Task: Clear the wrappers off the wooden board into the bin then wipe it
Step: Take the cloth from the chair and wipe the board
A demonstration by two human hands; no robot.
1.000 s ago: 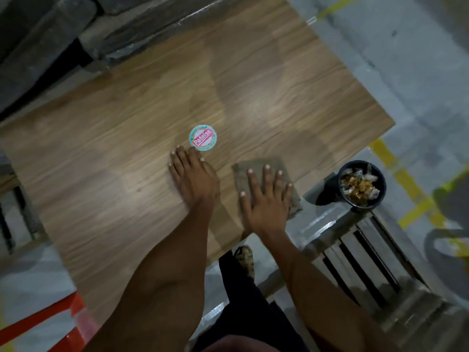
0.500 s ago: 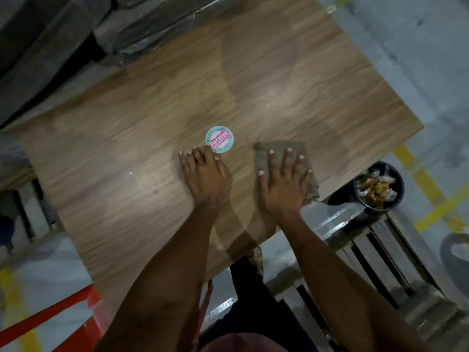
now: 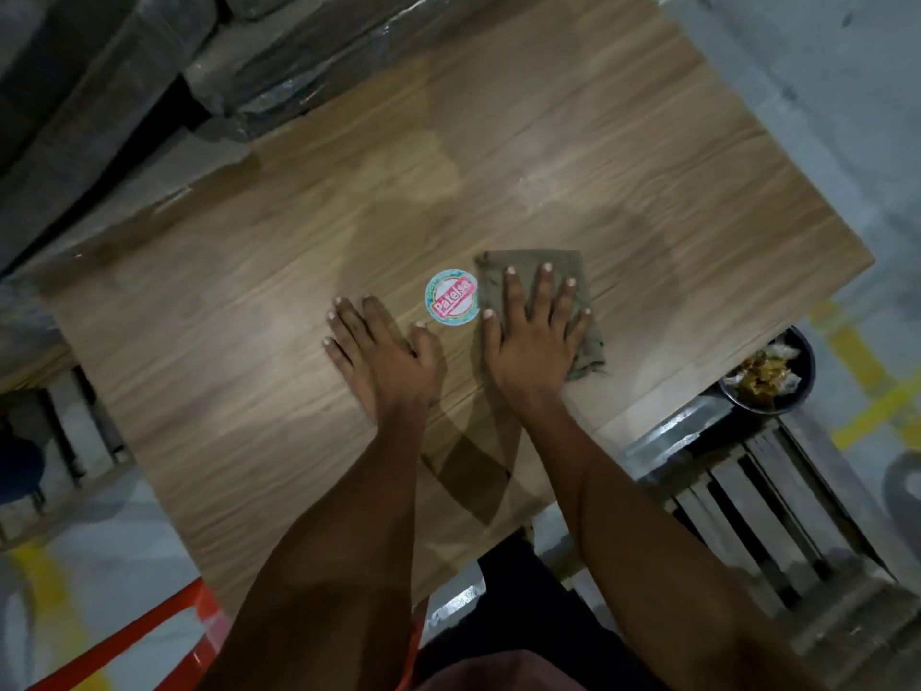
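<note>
— Board [image 3: 573,157]: wood-grain, tilted across the view, wiped in broad damp streaks. No wrappers on it, just a round sticker [image 3: 451,296] reading "Patelsa" near the middle.

— Wrappers [image 3: 762,379]?

— Heaped in the bin [image 3: 805,391], a dark round tub past the board's right corner, well apart from both hands.

— Right hand [image 3: 536,336]?

— Flat, fingers [image 3: 545,286] spread and open, pressing a grey-green cloth [image 3: 588,341] onto the board, just right of the sticker. Not gripping, only pressing down.

— Left hand [image 3: 383,356]?

— Also flat on bare wood, palm down, fingers open and holding nothing; thumb tip just below the sticker, close but apart from it.

— Around the board?

— Slatted crate [image 3: 747,496] lower right, yellow floor lines [image 3: 867,376], orange bar [image 3: 124,635] lower left.
</note>
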